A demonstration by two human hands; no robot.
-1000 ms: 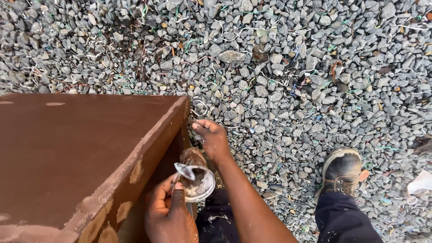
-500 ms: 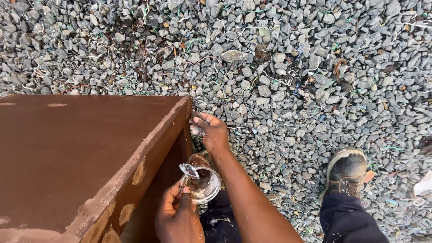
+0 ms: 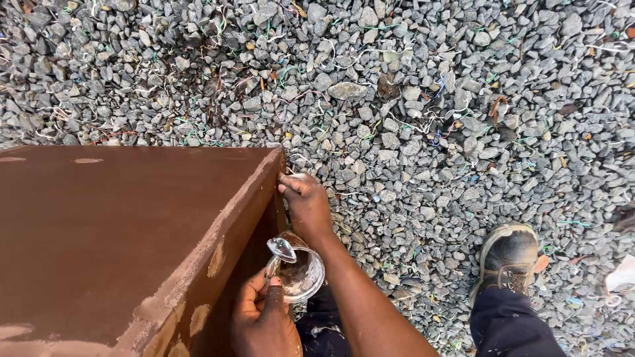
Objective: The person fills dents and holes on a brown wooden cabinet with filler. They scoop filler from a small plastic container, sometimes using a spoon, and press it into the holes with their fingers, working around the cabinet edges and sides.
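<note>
My left hand (image 3: pixel 263 318) holds a small clear plastic cup (image 3: pixel 303 276) with whitish residue inside and a clear flap at its rim. It is held low beside the side of a large brown painted box (image 3: pixel 112 231). My right hand (image 3: pixel 305 199) reaches over the cup, with its curled fingertips pressed against the box's upper front corner edge. Pale bare patches show along that edge, below the hand. I cannot tell whether the right fingers hold anything small.
Grey gravel (image 3: pixel 410 119) strewn with bits of coloured wire covers the ground all around. My dusty shoe (image 3: pixel 508 258) and dark trouser leg stand on it at the right. Something white (image 3: pixel 622 272) lies at the far right edge.
My right hand stays on the box's corner edge, barely shifting. My left hand with the cup has sunk slightly in view.
</note>
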